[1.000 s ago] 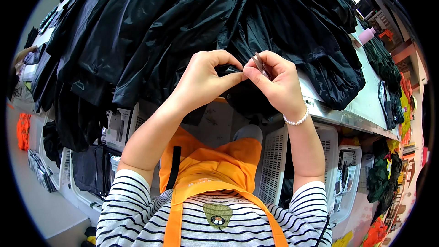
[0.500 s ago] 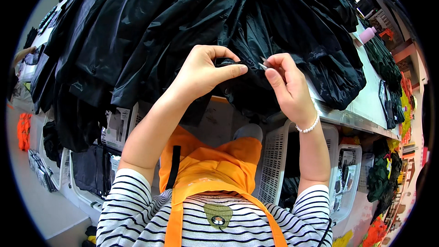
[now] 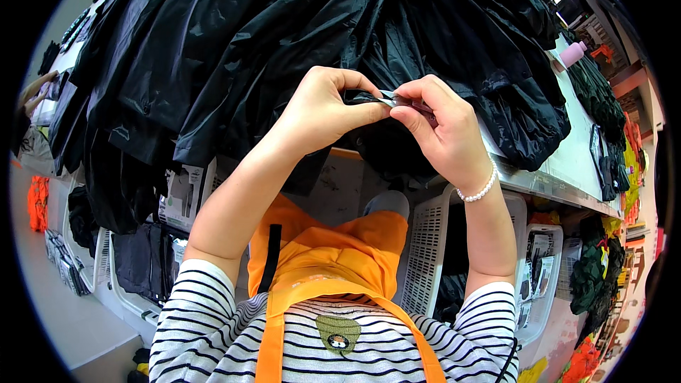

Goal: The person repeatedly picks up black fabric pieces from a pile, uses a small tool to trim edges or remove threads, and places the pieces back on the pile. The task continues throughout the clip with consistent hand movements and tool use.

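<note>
A large heap of glossy black garments (image 3: 277,35) spreads over the table in front of me. My left hand (image 3: 316,110) pinches a folded edge of the black fabric between thumb and index finger. Close on its right, my right hand (image 3: 443,120) is closed around small silver thread snips (image 3: 387,98). The blade tips meet the fabric at my left fingertips; whether they are cutting cannot be made out. Most of the snips' body is hidden by my right fingers.
The white table (image 3: 578,138) shows at right, with a pink bottle (image 3: 572,54) on it. Below stand white plastic baskets (image 3: 425,252) with dark packaged garments. At far left another person's arm (image 3: 35,92) shows. Orange clothing (image 3: 38,202) lies at left.
My right hand has moved left with the snips, so their tips now reach the fabric at my left fingertips. The left hand has shifted slightly right, keeping its pinch.
</note>
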{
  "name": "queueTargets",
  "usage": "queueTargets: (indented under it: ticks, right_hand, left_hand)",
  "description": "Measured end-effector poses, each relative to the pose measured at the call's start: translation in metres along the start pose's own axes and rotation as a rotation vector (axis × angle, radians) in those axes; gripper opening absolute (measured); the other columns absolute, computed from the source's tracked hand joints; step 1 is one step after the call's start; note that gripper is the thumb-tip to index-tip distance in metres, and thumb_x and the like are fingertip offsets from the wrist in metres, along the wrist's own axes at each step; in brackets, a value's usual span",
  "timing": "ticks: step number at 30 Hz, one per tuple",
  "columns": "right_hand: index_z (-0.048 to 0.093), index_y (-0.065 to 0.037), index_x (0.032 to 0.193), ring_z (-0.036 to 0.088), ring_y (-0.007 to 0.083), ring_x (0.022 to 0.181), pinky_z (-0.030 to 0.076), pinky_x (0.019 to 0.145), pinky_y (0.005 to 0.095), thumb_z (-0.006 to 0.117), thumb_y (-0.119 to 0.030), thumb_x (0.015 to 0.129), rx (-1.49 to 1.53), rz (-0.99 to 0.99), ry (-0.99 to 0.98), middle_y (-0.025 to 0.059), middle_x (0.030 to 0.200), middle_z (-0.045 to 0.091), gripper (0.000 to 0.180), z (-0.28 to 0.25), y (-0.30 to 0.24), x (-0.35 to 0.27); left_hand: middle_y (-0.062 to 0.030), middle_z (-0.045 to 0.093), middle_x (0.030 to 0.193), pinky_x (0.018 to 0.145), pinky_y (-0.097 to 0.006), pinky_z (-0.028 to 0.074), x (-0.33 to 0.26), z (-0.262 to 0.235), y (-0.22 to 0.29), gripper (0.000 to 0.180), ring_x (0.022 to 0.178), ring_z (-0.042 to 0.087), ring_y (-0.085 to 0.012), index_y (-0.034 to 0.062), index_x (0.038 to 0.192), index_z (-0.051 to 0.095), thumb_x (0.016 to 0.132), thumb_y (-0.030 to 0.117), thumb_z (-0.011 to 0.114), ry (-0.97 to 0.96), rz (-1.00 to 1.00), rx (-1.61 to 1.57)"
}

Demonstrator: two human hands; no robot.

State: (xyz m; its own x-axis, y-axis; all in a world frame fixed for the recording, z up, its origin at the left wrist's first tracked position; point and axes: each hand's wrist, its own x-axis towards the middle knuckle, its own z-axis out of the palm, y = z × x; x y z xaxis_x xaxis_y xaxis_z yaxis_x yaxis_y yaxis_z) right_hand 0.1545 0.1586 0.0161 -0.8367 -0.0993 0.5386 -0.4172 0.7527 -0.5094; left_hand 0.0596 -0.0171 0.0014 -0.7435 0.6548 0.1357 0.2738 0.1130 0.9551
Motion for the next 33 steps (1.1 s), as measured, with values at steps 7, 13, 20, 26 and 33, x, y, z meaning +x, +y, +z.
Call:
queueTargets:
  ticks: [7, 13, 20, 26, 33]
  right_hand:
    - [0.061, -0.002, 0.094, 0.062, 0.0216, 0.067, 0.049, 0.06, 0.0279, 0.069, -0.018, 0.086, -0.056, -0.001, 0.011, 0.0092, 0.084, 0.061, 0.019, -0.002, 0.001, 0.0]
    - [0.065, -0.002, 0.099, 0.055, 0.013, 0.062, 0.045, 0.058, 0.0233, 0.079, -0.012, 0.075, 0.32, 0.145, 0.097, 0.0053, 0.081, 0.06, 0.03, 0.004, 0.018, -0.003]
    - [0.066, -0.002, 0.084, 0.052, 0.0131, 0.053, 0.042, 0.048, 0.023, 0.073, 0.007, 0.07, -0.186, -0.214, 0.37, 0.0052, 0.078, 0.059, 0.018, -0.002, -0.006, -0.022]
    - [0.062, -0.002, 0.096, 0.06, 0.0132, 0.07, 0.049, 0.061, 0.0234, 0.071, -0.002, 0.079, 0.087, 0.089, 0.004, 0.0068, 0.092, 0.056, 0.019, -0.016, -0.038, -0.044]
    - [0.057, -0.001, 0.098, 0.061, 0.0198, 0.075, 0.05, 0.063, 0.024, 0.067, -0.013, 0.088, -0.202, -0.002, 0.138, 0.0105, 0.097, 0.056, 0.018, -0.035, -0.049, -0.026]
  left_hand:
    - [0.002, 0.062, 0.069, 0.06, -0.019, 0.044, 0.0, 0.001, -0.001, 0.018, 0.063, 0.055, -0.0031, 0.0009, 0.085, 0.069, 0.075, 0.014, 0.077, 0.002, -0.015, -0.014]
    - [-0.0019, 0.064, 0.082, 0.069, -0.022, 0.048, -0.004, 0.009, -0.006, 0.014, 0.077, 0.06, -0.0085, -0.0003, 0.085, 0.066, 0.073, -0.001, 0.074, 0.104, 0.354, -0.054]
    - [-0.0059, 0.06, 0.079, 0.062, -0.027, 0.049, -0.024, 0.013, -0.004, 0.021, 0.072, 0.061, -0.0199, 0.0033, 0.078, 0.062, 0.064, -0.006, 0.076, 0.325, 0.75, 0.202]
    - [-0.0072, 0.06, 0.078, 0.059, -0.03, 0.049, -0.029, 0.007, -0.021, 0.029, 0.068, 0.059, -0.0227, 0.0043, 0.078, 0.061, 0.054, -0.005, 0.074, 0.46, 1.076, 0.465]
    - [-0.0075, 0.06, 0.077, 0.059, -0.029, 0.05, -0.032, 0.006, -0.021, 0.028, 0.068, 0.06, -0.0219, 0.0048, 0.08, 0.062, 0.06, -0.003, 0.079, 0.39, 1.165, 0.558]
